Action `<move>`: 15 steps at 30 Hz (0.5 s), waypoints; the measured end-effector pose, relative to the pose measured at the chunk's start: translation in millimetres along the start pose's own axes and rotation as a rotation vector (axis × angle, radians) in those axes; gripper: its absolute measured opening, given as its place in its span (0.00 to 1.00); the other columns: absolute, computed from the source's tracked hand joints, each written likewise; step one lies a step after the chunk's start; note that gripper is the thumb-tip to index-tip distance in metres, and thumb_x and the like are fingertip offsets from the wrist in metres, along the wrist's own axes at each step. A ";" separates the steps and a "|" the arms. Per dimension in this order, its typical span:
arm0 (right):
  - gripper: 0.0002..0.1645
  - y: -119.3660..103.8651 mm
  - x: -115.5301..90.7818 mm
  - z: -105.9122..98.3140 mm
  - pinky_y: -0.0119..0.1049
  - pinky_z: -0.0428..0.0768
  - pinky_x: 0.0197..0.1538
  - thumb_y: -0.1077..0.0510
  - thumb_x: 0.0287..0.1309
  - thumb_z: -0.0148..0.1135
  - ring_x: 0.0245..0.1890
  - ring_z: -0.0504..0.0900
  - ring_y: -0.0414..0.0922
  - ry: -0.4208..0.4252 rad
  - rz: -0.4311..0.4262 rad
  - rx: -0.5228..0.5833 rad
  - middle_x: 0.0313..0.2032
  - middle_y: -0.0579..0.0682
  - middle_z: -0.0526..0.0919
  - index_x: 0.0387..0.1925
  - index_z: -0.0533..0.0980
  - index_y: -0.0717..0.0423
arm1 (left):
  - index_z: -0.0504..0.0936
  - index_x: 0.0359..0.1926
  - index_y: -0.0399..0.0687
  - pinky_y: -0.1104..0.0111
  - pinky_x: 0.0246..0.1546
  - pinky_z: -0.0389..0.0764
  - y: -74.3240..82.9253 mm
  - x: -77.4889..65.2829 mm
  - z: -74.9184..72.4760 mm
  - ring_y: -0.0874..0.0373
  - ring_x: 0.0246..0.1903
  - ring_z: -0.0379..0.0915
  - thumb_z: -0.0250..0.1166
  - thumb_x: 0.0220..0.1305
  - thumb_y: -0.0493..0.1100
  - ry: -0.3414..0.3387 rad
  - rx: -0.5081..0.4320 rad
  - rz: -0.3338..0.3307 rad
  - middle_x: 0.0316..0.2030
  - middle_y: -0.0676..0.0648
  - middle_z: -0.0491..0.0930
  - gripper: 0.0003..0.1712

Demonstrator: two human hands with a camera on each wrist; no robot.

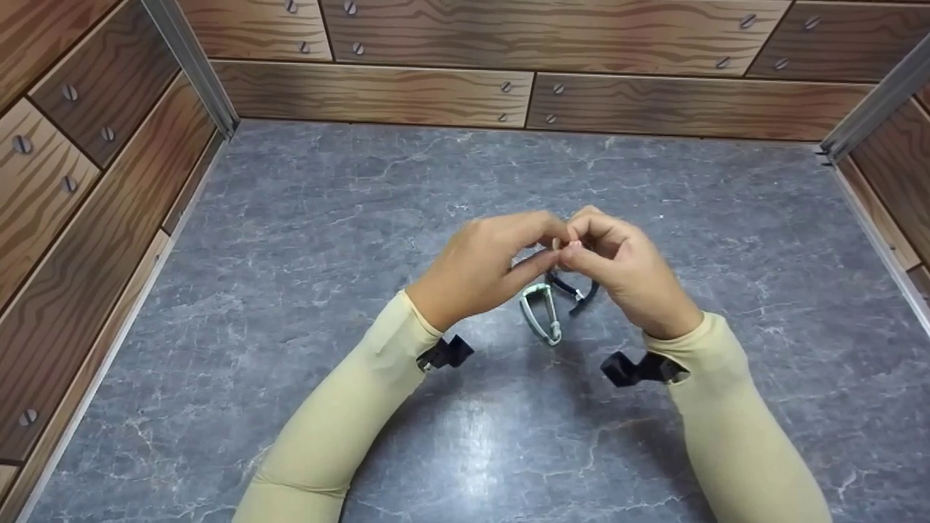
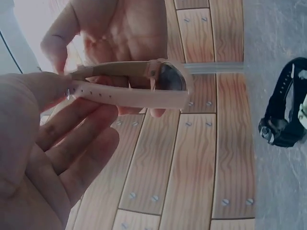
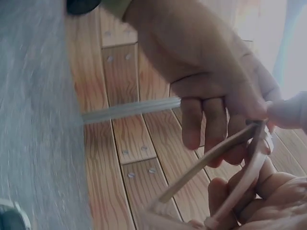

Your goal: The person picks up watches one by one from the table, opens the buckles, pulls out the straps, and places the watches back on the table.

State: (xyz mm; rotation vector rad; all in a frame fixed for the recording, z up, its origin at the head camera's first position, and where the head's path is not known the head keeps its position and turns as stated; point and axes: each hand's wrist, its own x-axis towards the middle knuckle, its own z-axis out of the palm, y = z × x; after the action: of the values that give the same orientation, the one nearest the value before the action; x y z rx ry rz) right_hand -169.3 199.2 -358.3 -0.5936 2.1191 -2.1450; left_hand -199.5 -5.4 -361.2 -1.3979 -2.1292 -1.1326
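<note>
A pale pink wristwatch (image 2: 144, 97) with a dark round face hangs in the air between both hands, its strap looped. My left hand (image 1: 483, 258) pinches the strap end near the buckle between thumb and fingers. Facing it, my right hand (image 1: 628, 269) pinches the same end, and the fingertips of the two hands meet. From the head view, the fingers hide most of this watch. Below the hands, a light green watch (image 1: 531, 314) lies on the table with its strap looped. Beside it is a black watch (image 1: 589, 296), partly covered by the right hand.
The grey marbled table (image 1: 327, 218) is bordered by wood-patterned panels (image 1: 436, 94) at the back and both sides. Metal posts (image 1: 200, 73) stand at the back corners. A small black camera (image 1: 447, 354) is strapped at each sleeved wrist.
</note>
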 end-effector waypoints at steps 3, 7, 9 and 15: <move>0.08 1.0 -0.2 -1.4 0.34 0.81 0.48 0.73 0.67 0.58 0.40 0.78 0.42 0.007 0.004 0.036 0.37 0.49 0.76 0.33 0.78 0.61 | 0.83 0.46 0.48 0.76 0.43 0.80 0.5 0.7 -1.4 0.66 0.41 0.82 0.62 0.76 0.44 -0.005 0.032 0.038 0.41 0.53 0.87 0.06; 0.11 3.1 0.0 -0.2 0.33 0.80 0.47 0.73 0.66 0.59 0.40 0.78 0.42 0.040 0.004 0.045 0.36 0.48 0.78 0.30 0.78 0.59 | 0.81 0.41 0.49 0.75 0.37 0.78 -1.2 0.4 0.3 0.66 0.35 0.80 0.64 0.73 0.40 0.012 0.055 0.064 0.37 0.54 0.86 0.01; 0.10 4.0 0.4 1.0 0.34 0.80 0.47 0.74 0.65 0.59 0.41 0.78 0.43 0.053 0.006 0.031 0.36 0.48 0.79 0.30 0.78 0.60 | 0.80 0.38 0.49 0.75 0.36 0.77 -3.2 -0.3 1.7 0.66 0.33 0.77 0.65 0.70 0.38 0.021 0.048 0.060 0.34 0.55 0.84 0.02; 0.08 4.2 0.6 2.8 0.34 0.80 0.47 0.75 0.63 0.58 0.42 0.78 0.45 0.073 0.018 0.013 0.38 0.51 0.80 0.31 0.79 0.64 | 0.78 0.33 0.47 0.74 0.30 0.73 -6.7 -2.0 3.1 0.63 0.27 0.70 0.60 0.65 0.33 0.026 0.006 0.028 0.29 0.53 0.81 0.05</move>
State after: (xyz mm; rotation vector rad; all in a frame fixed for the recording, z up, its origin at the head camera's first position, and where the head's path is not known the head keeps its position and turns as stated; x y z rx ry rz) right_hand -169.9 196.2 -362.4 -0.5013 2.1357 -2.2020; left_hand -204.1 -5.5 -367.3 -1.3978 -2.0876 -1.1265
